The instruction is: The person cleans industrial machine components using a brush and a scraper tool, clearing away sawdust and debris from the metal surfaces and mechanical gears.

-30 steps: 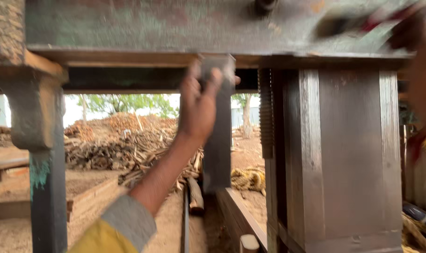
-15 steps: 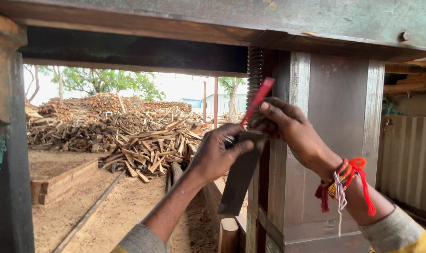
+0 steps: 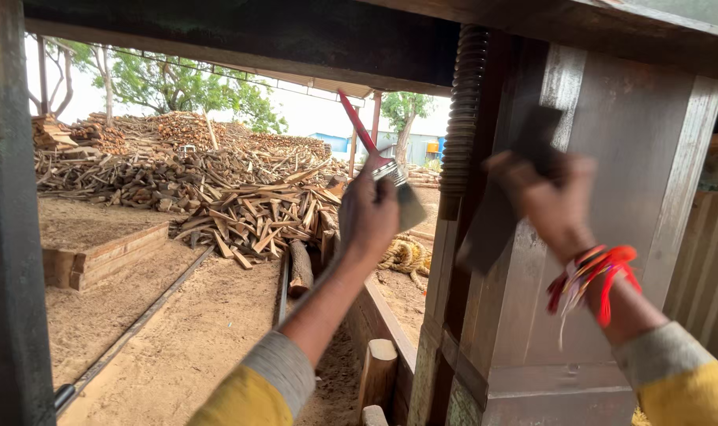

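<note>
My left hand (image 3: 368, 214) is raised and closed around a paintbrush (image 3: 390, 172) with a red handle that points up and left; its bristles hang to the right of my fist. My right hand (image 3: 542, 201), blurred, grips a dark flat metal piece (image 3: 493, 229) held against the front of a big grey metal column (image 3: 611, 181). Red threads (image 3: 592, 276) are tied round my right wrist. Both sleeves are yellow with grey cuffs. The two hands are apart, with a threaded vertical screw rod (image 3: 461, 118) between them.
A dark beam (image 3: 241, 39) runs overhead and a dark post (image 3: 12, 260) stands at the left. Beyond lie sandy ground with metal rails (image 3: 138, 327), heaps of split firewood (image 3: 241, 205), a coil of rope (image 3: 406, 256) and a short wooden stump (image 3: 376, 371).
The things have changed hands: the brush went from my right hand to my left, the dark metal piece from left to right. My hands moved apart and the view swung left.
</note>
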